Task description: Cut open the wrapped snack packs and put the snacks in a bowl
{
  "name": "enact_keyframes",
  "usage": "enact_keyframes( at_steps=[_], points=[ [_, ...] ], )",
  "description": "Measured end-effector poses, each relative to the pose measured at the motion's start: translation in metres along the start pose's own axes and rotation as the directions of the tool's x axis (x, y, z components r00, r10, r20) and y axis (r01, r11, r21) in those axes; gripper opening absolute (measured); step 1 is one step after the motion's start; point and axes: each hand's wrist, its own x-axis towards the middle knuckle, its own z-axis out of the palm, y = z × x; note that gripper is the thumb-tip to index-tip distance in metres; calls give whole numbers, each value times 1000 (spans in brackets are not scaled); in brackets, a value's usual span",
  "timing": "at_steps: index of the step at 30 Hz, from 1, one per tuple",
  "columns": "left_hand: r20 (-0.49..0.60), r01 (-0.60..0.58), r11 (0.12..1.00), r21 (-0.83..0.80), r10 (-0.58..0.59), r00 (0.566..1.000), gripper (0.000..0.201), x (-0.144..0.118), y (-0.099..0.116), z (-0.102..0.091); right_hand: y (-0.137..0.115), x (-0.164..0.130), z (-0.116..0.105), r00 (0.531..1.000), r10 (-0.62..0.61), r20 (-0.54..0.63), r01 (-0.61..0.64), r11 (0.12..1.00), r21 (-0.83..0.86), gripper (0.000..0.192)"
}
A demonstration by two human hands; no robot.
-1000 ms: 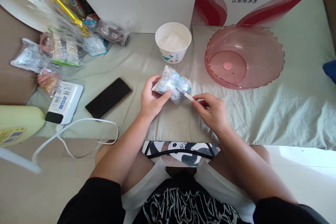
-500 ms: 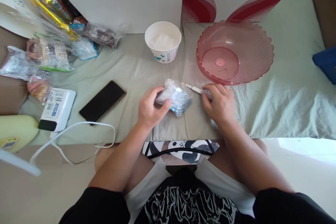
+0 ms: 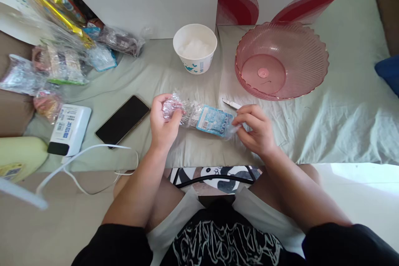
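Head: left fingers (image 3: 176, 119), right fingers (image 3: 249, 119) pinch film-wrapped blue packet (image 3: 215, 121); paper cup (image 3: 198, 66) holds white material (image 3: 195, 48).

A white box (image 3: 156, 0) and a carton (image 3: 240, 0) with red waves and lettering stand along the top of the frame. At upper centre a paper cup (image 3: 199, 65) holds a white mass (image 3: 195, 48); a ribbed pink bowl (image 3: 307, 56) sits at upper right. Wrapped packets (image 3: 66, 65) crowd the upper left. A dark-screened phone (image 3: 122, 121) lies left of centre, near a white device (image 3: 75, 122). A pale yellow bottle (image 3: 21, 151) shows at the left edge.
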Motion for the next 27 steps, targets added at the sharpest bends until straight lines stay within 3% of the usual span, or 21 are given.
enact_keyframes(
  at_steps=[3,6,9,11,14,17,20,23,25,27],
  points=[
    [-12,43,998,41,-42,999,36,5,-6,-14,9,-6,-17,998,3,-65,-7,999,-48,22],
    [62,55,984,170,-67,996,53,4,-10,-29,18,-12,-29,994,43,-106,-58,987,-151,22],
    [208,-102,941,322,35,978,64,-1,-8,-39,15,-14,-36,980,54,-189,-96,970,-223,30],
    [335,-275,886,373,147,931,55,-5,-3,-40,8,-14,-38,971,52,-231,-100,974,-201,34],
    [466,-409,820,401,202,861,34,-10,6,-39,-2,-16,-35,996,9,-84,-22,987,-161,27],
    [472,-450,788,420,234,850,13,-11,13,-38,-6,-20,-24,989,-45,143,75,974,-213,39],
    [417,-551,746,375,395,819,10,-13,23,-41,-9,-22,-19,984,-111,139,146,950,-277,20],
    [439,-635,730,253,498,748,13,-18,38,-49,-20,-23,-26,978,-172,114,194,957,-217,13],
    [575,-624,766,154,444,687,14,-23,51,-55,-29,-23,-32,960,-170,223,192,978,-77,13],
    [762,-513,850,119,253,596,13,-26,62,-60,-34,-26,-37,905,-150,398,155,988,20,15]
  ],
)
